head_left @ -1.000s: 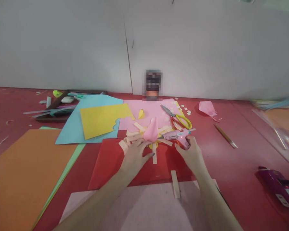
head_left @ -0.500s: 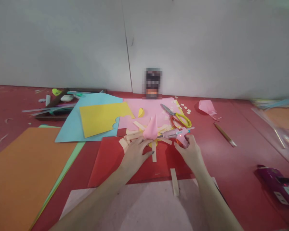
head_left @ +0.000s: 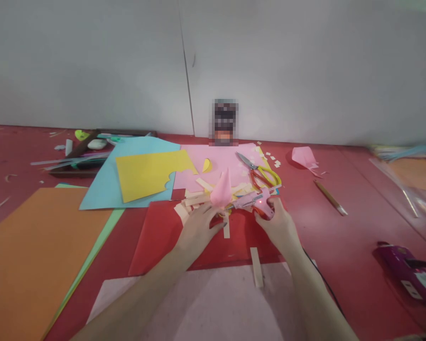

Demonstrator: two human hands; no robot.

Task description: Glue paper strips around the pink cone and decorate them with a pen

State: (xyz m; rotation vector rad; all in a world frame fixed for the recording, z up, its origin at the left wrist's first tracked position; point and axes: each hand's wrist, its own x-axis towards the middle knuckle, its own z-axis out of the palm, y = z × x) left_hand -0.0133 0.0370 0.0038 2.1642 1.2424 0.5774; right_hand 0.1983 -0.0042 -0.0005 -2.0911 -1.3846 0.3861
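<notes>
My right hand (head_left: 279,226) is closed round a pink glue gun (head_left: 252,201), whose nozzle points left at the base of a pink paper petal (head_left: 220,192). That petal stands upright on a cluster of cream paper strips (head_left: 195,199) over a red sheet (head_left: 173,239). My left hand (head_left: 198,228) presses down on the strips beside the petal, fingers bent and pinching at its base. One loose cream strip (head_left: 257,266) lies near my right wrist.
Scissors with yellow handles (head_left: 264,173) lie on a pink sheet (head_left: 220,163) behind the glue gun. Yellow (head_left: 149,174), light blue (head_left: 102,194) and orange (head_left: 31,255) sheets spread to the left. A pencil (head_left: 330,198) and a purple device (head_left: 408,272) sit right; a tool tray (head_left: 81,156) sits far left.
The glue gun's nozzle has moved left and closer to the base of the pink petal. My left hand has stayed pressed at the petal.
</notes>
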